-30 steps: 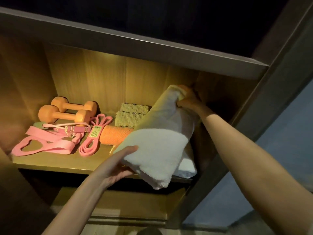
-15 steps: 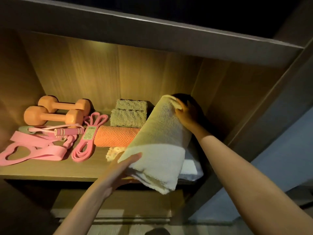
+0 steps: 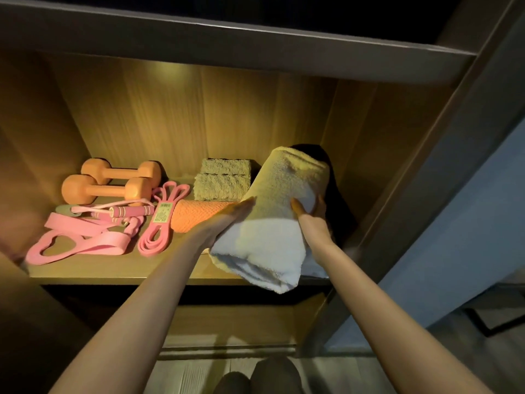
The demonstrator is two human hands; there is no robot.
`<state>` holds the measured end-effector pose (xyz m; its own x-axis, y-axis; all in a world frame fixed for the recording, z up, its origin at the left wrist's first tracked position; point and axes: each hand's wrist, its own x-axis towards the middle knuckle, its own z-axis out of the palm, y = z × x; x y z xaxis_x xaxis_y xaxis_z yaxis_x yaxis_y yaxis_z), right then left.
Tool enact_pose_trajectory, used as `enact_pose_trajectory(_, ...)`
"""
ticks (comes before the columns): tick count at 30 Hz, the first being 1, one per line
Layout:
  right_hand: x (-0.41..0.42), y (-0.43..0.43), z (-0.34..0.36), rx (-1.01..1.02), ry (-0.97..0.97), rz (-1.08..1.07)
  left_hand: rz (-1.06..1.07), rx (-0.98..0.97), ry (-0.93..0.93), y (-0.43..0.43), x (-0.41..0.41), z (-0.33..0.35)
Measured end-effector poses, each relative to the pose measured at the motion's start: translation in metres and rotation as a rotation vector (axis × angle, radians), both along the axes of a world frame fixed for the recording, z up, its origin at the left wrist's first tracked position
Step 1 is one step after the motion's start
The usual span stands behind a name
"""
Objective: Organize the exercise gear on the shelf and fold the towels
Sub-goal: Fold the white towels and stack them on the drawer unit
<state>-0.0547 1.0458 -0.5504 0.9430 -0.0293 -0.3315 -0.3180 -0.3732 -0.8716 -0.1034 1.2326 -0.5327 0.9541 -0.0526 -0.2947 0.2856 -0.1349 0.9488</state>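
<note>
The folded white towel (image 3: 272,223) sits at the right end of the lit shelf (image 3: 113,270), its near end overhanging the edge. The left hand (image 3: 224,223) presses flat, fingers straight, against its left side; the right hand (image 3: 312,223) grips its right side. Orange dumbbells (image 3: 108,190) rest far left.

Single head-worn wide-angle view, close, facing forward and slightly down into the shelf (image 3: 119,273).
</note>
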Motion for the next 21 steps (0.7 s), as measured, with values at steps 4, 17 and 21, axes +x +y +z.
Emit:
enact_pose_trajectory(4, -0.006, -0.008, -0.002, 0.116, -0.149, 0.027, -0.018, -0.01, 0.019, -0.008, 0.026, 0.005)
enact_pose_trajectory(17, 0.033, 0.01, 0.056, 0.232, -0.189, 0.048, 0.027, -0.348, -0.01, -0.005, 0.059, -0.002)
enact_pose_trajectory(21, 0.046, -0.001, 0.086, 0.106, -0.305, 0.132, 0.046, -0.482, -0.053, -0.017, 0.066, 0.005)
